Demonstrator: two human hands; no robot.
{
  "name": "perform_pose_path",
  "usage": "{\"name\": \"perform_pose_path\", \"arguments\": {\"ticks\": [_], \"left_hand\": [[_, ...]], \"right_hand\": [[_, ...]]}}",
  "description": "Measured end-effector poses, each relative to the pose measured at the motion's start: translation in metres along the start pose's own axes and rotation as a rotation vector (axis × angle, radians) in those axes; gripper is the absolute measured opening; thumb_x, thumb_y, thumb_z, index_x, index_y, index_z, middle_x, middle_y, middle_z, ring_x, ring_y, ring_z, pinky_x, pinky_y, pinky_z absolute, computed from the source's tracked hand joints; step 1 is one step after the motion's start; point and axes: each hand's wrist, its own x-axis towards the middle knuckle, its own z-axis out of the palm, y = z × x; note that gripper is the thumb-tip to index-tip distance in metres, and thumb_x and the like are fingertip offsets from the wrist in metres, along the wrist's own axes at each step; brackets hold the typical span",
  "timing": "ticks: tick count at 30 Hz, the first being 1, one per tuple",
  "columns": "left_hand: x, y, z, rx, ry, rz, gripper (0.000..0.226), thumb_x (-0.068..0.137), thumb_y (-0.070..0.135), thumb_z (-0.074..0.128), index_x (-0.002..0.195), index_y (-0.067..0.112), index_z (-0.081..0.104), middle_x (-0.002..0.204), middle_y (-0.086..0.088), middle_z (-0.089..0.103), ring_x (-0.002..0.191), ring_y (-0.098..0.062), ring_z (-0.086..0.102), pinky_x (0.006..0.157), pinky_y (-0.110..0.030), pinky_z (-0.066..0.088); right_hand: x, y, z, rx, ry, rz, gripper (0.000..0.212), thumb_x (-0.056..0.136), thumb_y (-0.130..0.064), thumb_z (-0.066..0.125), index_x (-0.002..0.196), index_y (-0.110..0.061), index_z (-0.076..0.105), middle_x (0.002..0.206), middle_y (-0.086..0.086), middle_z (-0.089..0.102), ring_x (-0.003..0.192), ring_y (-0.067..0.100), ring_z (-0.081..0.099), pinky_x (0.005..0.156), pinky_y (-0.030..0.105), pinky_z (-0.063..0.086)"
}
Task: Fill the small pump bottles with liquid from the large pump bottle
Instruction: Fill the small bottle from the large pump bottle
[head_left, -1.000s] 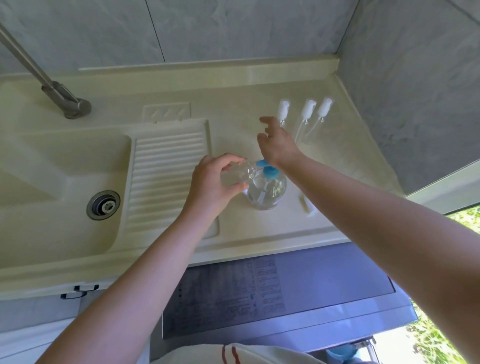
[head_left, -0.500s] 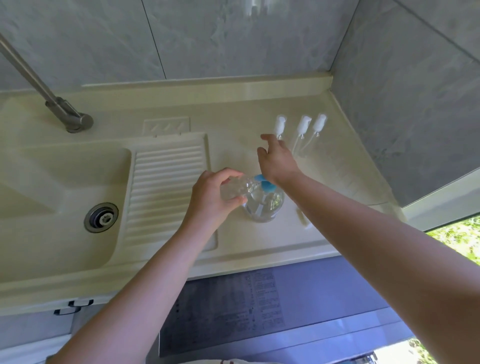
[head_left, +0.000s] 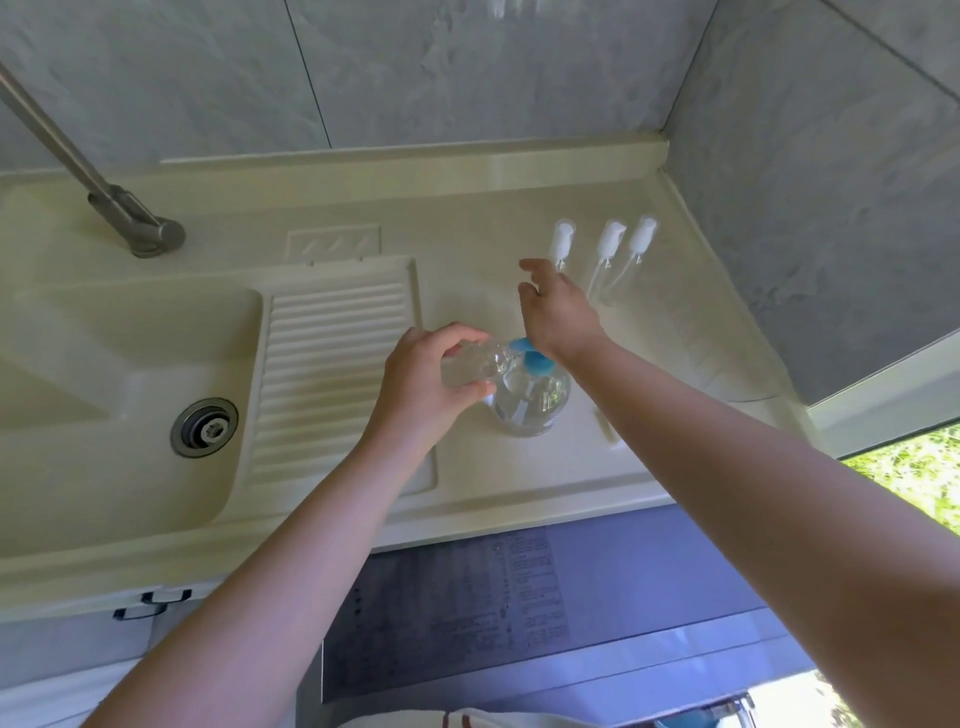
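Observation:
A large clear pump bottle (head_left: 530, 400) with a blue pump head (head_left: 532, 358) stands on the cream counter. My left hand (head_left: 421, 384) holds a small clear bottle (head_left: 470, 366) tilted on its side, its mouth under the blue spout. The palm of my right hand (head_left: 558, 312) rests on the blue pump head, fingers spread and lifted. Three white pump tops with dip tubes (head_left: 605, 244) lie in a row on the counter beyond my right hand.
A sink basin with a drain (head_left: 203, 427) and a ribbed drainboard (head_left: 332, 364) lie to the left, with a metal tap (head_left: 135, 228) behind. Grey tiled walls close the back and right. A blue appliance top (head_left: 545, 597) sits below the counter edge.
The view has shifted slightly, so everything sits lower in the frame. Both hands stay on the bottles in nearly the same pose.

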Motion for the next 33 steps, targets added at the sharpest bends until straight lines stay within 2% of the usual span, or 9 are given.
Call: {"name": "perform_pose_path", "arguments": {"ticks": [4, 7, 9, 12, 17, 22, 25, 30, 33], "left_hand": [[0.0011, 0.0008, -0.0014, 0.010, -0.015, -0.001, 0.048, 0.070, 0.020, 0.085, 0.112, 0.036, 0.068, 0.104, 0.002, 0.055, 0.095, -0.002, 0.052, 0.079, 0.000, 0.030], [0.0021, -0.0001, -0.0036, 0.005, -0.005, 0.001, 0.048, 0.070, 0.020, 0.085, 0.112, 0.036, 0.068, 0.105, 0.002, 0.055, 0.097, -0.003, 0.053, 0.079, -0.002, 0.030], [0.0014, 0.0010, -0.0031, 0.008, -0.011, -0.002, 0.048, 0.070, 0.020, 0.085, 0.112, 0.036, 0.068, 0.105, 0.001, 0.055, 0.097, -0.004, 0.053, 0.079, -0.002, 0.031], [0.0003, 0.0032, -0.0027, 0.014, -0.025, -0.007, 0.047, 0.070, 0.020, 0.085, 0.111, 0.036, 0.067, 0.106, -0.001, 0.056, 0.096, -0.006, 0.053, 0.080, -0.011, 0.033], [0.0027, 0.0040, -0.0038, 0.006, -0.017, -0.006, 0.048, 0.070, 0.019, 0.085, 0.110, 0.037, 0.067, 0.104, 0.003, 0.053, 0.090, 0.006, 0.049, 0.077, 0.001, 0.030], [0.0018, 0.0053, -0.0021, -0.007, -0.024, -0.005, 0.049, 0.069, 0.019, 0.086, 0.111, 0.036, 0.068, 0.105, 0.000, 0.054, 0.095, -0.007, 0.053, 0.087, -0.017, 0.036], [0.0022, 0.0034, -0.0020, -0.021, -0.007, 0.007, 0.048, 0.069, 0.019, 0.086, 0.109, 0.036, 0.068, 0.105, -0.001, 0.056, 0.095, -0.006, 0.055, 0.085, -0.015, 0.036], [0.0022, 0.0003, -0.0004, -0.006, -0.011, 0.005, 0.048, 0.068, 0.019, 0.087, 0.109, 0.036, 0.068, 0.104, -0.001, 0.056, 0.089, 0.004, 0.052, 0.079, 0.002, 0.030], [0.0013, -0.0010, 0.0001, -0.013, -0.014, 0.007, 0.047, 0.069, 0.021, 0.086, 0.109, 0.037, 0.067, 0.104, 0.001, 0.055, 0.089, 0.005, 0.051, 0.079, 0.002, 0.031]], "right_hand": [[0.0002, -0.0021, -0.0029, -0.027, 0.076, -0.020, 0.044, 0.104, -0.032, 0.032, 0.147, -0.027, 0.036, 0.145, 0.009, 0.048, 0.132, 0.031, 0.046, 0.109, 0.047, 0.036], [0.0046, -0.0024, -0.0036, 0.084, -0.013, -0.006, 0.043, 0.103, -0.032, 0.035, 0.146, -0.025, 0.040, 0.141, 0.012, 0.051, 0.129, 0.031, 0.049, 0.109, 0.044, 0.037], [0.0017, 0.0012, -0.0007, 0.042, -0.025, -0.009, 0.042, 0.102, -0.031, 0.035, 0.142, -0.027, 0.046, 0.139, 0.009, 0.054, 0.126, 0.031, 0.052, 0.108, 0.046, 0.039], [-0.0006, -0.0006, -0.0008, -0.021, 0.042, -0.041, 0.042, 0.101, -0.034, 0.037, 0.141, -0.028, 0.046, 0.140, 0.006, 0.053, 0.125, 0.029, 0.052, 0.107, 0.047, 0.040], [0.0035, -0.0002, -0.0013, 0.057, -0.019, -0.028, 0.043, 0.101, -0.034, 0.040, 0.143, -0.027, 0.044, 0.141, 0.008, 0.052, 0.127, 0.029, 0.050, 0.109, 0.046, 0.038], [0.0008, -0.0005, -0.0017, -0.036, 0.060, -0.022, 0.045, 0.102, -0.038, 0.038, 0.146, -0.028, 0.038, 0.143, 0.008, 0.050, 0.129, 0.030, 0.048, 0.108, 0.047, 0.037], [0.0053, -0.0032, -0.0039, 0.075, -0.004, 0.010, 0.048, 0.102, -0.038, 0.039, 0.148, -0.026, 0.036, 0.144, 0.011, 0.048, 0.131, 0.031, 0.047, 0.110, 0.045, 0.035], [-0.0020, -0.0023, -0.0006, -0.098, 0.095, -0.037, 0.044, 0.102, -0.035, 0.034, 0.146, -0.029, 0.038, 0.144, 0.004, 0.051, 0.131, 0.029, 0.048, 0.107, 0.046, 0.037], [0.0036, -0.0032, -0.0035, 0.033, 0.039, -0.004, 0.047, 0.102, -0.036, 0.036, 0.147, -0.026, 0.036, 0.144, 0.010, 0.049, 0.131, 0.031, 0.048, 0.110, 0.047, 0.036]]}}
